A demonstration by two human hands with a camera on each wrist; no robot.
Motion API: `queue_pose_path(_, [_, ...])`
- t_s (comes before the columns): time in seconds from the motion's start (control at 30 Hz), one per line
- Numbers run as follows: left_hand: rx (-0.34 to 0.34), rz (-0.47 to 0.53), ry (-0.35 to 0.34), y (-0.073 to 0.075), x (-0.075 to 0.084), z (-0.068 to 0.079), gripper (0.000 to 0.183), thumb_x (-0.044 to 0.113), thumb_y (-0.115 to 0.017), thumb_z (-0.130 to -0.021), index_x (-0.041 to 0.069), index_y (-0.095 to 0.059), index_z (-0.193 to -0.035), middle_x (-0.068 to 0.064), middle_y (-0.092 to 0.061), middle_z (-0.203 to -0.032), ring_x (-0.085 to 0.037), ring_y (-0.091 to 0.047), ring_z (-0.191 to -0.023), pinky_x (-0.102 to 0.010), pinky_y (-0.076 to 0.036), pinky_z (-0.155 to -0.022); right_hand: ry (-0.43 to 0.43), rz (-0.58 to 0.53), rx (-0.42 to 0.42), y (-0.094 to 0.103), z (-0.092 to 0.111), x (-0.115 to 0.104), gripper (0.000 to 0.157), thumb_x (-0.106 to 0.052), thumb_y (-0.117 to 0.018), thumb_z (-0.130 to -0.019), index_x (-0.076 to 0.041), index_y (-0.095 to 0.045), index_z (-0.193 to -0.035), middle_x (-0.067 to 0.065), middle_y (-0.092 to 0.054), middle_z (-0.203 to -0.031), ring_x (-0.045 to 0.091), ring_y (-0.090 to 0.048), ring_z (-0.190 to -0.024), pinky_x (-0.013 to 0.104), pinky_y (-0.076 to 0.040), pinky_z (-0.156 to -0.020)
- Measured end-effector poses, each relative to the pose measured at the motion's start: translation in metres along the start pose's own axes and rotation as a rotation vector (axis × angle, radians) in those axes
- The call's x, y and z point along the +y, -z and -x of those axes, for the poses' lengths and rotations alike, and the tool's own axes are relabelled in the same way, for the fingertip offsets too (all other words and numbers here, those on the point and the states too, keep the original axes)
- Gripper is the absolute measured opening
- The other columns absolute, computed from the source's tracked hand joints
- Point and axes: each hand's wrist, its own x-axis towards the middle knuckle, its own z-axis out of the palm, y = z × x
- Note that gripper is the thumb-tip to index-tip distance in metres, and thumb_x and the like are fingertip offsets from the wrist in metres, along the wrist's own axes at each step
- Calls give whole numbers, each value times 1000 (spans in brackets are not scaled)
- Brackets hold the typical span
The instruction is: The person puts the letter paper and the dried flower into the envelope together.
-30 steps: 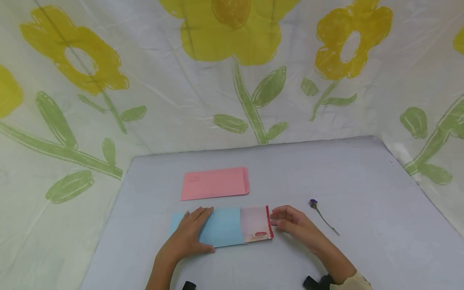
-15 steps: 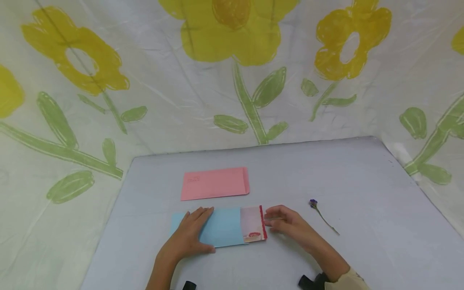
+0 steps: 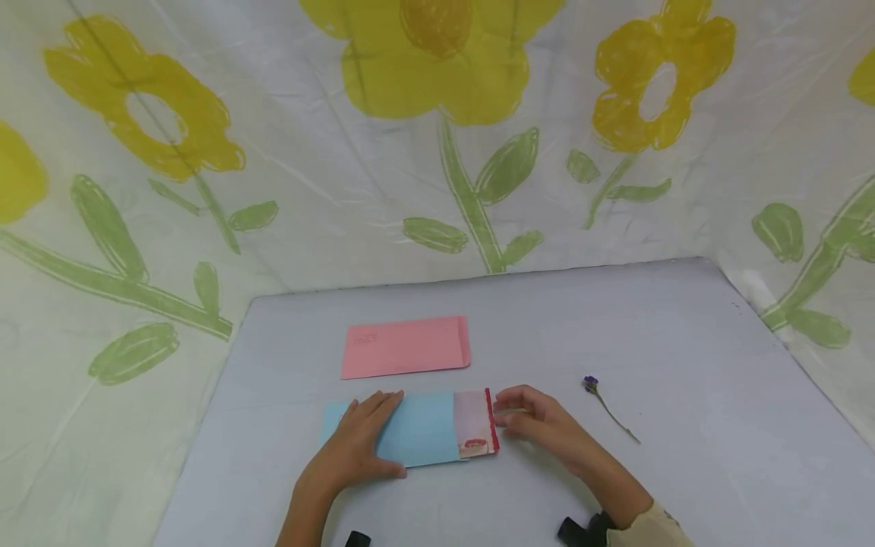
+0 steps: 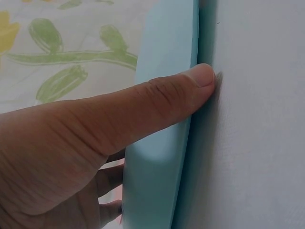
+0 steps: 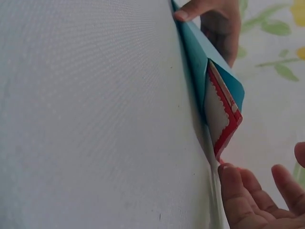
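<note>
A light blue envelope [image 3: 424, 428] lies crosswise at the front of the table, its mouth to the right. My left hand [image 3: 355, 444] spans it, fingers at the far edge and thumb at the near edge; in the left wrist view the thumb [image 4: 167, 98] lies straight across the blue paper. Out of the mouth sticks a pale pink card [image 3: 476, 422] with a red scalloped edge. In the right wrist view the mouth bulges around the card [image 5: 221, 112]. At the card's outer end, my right hand [image 3: 540, 422] has its fingertips right at the red edge, fingers loosely bent.
A pink envelope [image 3: 403, 348] lies flat behind the blue one. To the right is a small purple flower on a thin stem [image 3: 608, 403]. The white table [image 3: 683, 327] ends at a back sheet [image 3: 328, 205] with painted yellow flowers.
The card has slid left, deeper into the blue envelope, and my right hand has moved left along with it. My left hand keeps its place on the envelope.
</note>
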Motion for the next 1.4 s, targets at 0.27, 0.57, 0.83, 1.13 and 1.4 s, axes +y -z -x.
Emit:
queue_pose_path(0.27, [8, -5, -7, 0, 1, 1, 111, 35, -99, -58, 10, -44, -152, -10, -48, -149, -33, -34, -143, -58, -17, -118, 4, -35, 0, -2, -2, -1, 41, -9, -57, -100, 10, -46, -136, 27, -52, -134, 36, -60, -119, 38, -53, -96])
queue_pose_path(0.57, [9, -9, -10, -1, 1, 1, 111, 35, -99, -58, 10, -45, -151, -10, -48, -149, -33, -34, -143, -58, -17, -118, 15, -64, -28, -6, -7, 2, 41, -9, -58, -101, 10, -46, -135, 28, -55, -133, 36, -61, -117, 38, -53, -96])
queue_pose_path(0.83, [15, 1, -28, -2, 0, 1, 111, 34, -99, -57, 10, -45, -151, -10, -48, -149, -34, -35, -143, -59, -17, -117, 14, -75, -48, -11, -13, 4, 39, -8, -58, -101, 10, -48, -135, 27, -57, -134, 36, -63, -117, 37, -53, -95])
queue_pose_path(1.13, [20, -3, -33, -3, 0, 0, 112, 35, -99, -56, 10, -45, -151, -11, -48, -149, -34, -35, -143, -60, -18, -117, -42, -115, -58, -18, -21, 7, 38, -9, -58, -101, 9, -49, -134, 24, -58, -135, 34, -62, -118, 37, -53, -96])
queue_pose_path(1.4, [12, -1, -27, -2, 1, 0, 112, 36, -99, -57, 10, -45, -151, -11, -48, -149, -34, -35, -143, -59, -18, -117, -23, -132, -90, -24, -26, 7, 37, -7, -57, -101, 11, -48, -133, 28, -56, -136, 36, -60, -121, 37, -53, -96])
